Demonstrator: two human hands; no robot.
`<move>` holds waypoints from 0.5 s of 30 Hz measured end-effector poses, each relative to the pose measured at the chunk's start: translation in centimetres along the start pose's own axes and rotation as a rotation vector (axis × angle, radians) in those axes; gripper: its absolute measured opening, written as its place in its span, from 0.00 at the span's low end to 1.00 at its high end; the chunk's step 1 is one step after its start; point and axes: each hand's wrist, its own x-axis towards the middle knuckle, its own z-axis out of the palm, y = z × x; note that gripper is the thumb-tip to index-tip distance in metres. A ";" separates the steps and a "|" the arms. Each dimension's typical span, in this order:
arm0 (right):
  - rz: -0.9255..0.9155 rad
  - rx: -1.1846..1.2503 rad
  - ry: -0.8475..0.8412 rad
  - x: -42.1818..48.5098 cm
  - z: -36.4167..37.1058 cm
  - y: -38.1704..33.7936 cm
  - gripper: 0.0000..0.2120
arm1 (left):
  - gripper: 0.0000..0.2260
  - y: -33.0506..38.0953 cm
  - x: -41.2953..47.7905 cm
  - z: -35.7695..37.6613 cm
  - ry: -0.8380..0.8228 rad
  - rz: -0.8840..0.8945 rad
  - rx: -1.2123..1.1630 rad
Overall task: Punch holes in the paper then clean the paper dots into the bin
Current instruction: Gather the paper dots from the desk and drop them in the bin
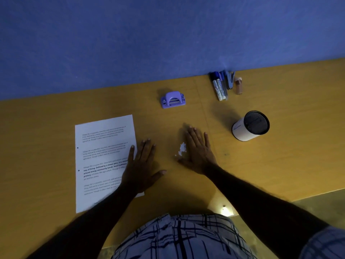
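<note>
A printed sheet of paper [104, 157] lies flat on the yellow-brown table [280, 165], with two punched holes along its left margin. My left hand [143, 165] rests flat, fingers spread, over the sheet's right edge. A small pile of white paper dots [182, 148] sits on the table between my hands. My right hand [198, 152] lies on its edge just right of the dots, fingers straight and together, touching the pile. The purple hole punch [173, 100] stands farther back. A small white bin [250, 126] with a dark opening stands to the right.
Several markers [219, 86], a stapler [230, 80] and a small brown bottle [239, 86] lie by the blue wall [168, 34] at the back right. The table's near edge runs just in front of my checked shirt.
</note>
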 end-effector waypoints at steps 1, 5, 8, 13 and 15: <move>-0.008 -0.009 -0.010 -0.1 0.2 -0.6 0.52 | 0.44 0.1 0.1 0.0 -0.003 0.000 -0.003; 0.031 -0.038 -0.029 0.2 0.9 -1.9 0.53 | 0.43 0.5 0.2 0.0 0.007 0.015 -0.015; 0.042 -0.019 0.005 0.2 0.8 -1.1 0.47 | 0.43 0.6 0.1 -0.2 0.025 0.015 -0.023; 0.056 0.010 0.026 0.2 0.2 0.4 0.42 | 0.43 0.0 0.0 -0.4 0.021 0.003 -0.010; 0.051 0.024 0.006 -0.2 -0.3 1.1 0.43 | 0.43 -0.1 0.1 -0.4 0.019 -0.007 -0.017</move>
